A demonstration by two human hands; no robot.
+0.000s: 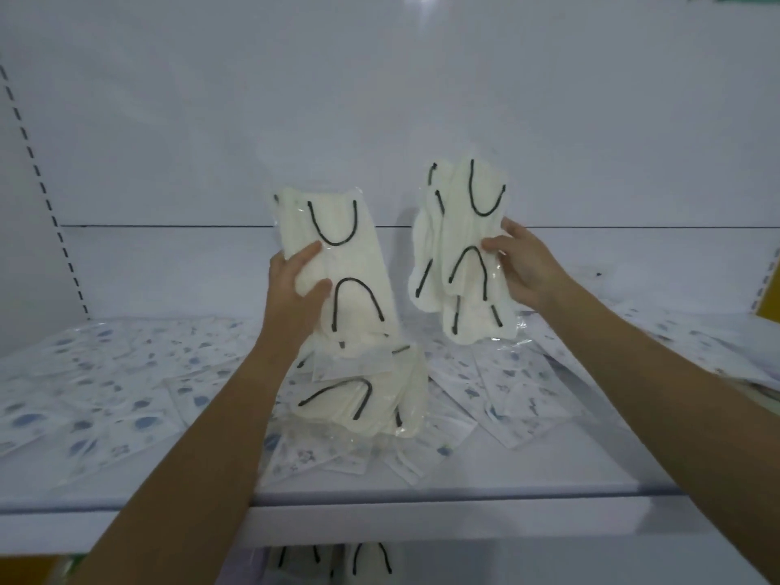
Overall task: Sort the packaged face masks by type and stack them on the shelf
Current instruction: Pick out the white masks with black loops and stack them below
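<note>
While the left hand grips one cream mask pack, the right hand pinches several; light, floppy, slippery film probably favours mid-edge holds.

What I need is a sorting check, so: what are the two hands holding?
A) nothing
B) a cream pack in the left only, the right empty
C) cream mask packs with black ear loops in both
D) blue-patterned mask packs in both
C: the left hand grips a cream pack with black loops, the right hand holds a cream bunch; blue-patterned packs lie on the shelf.
</note>
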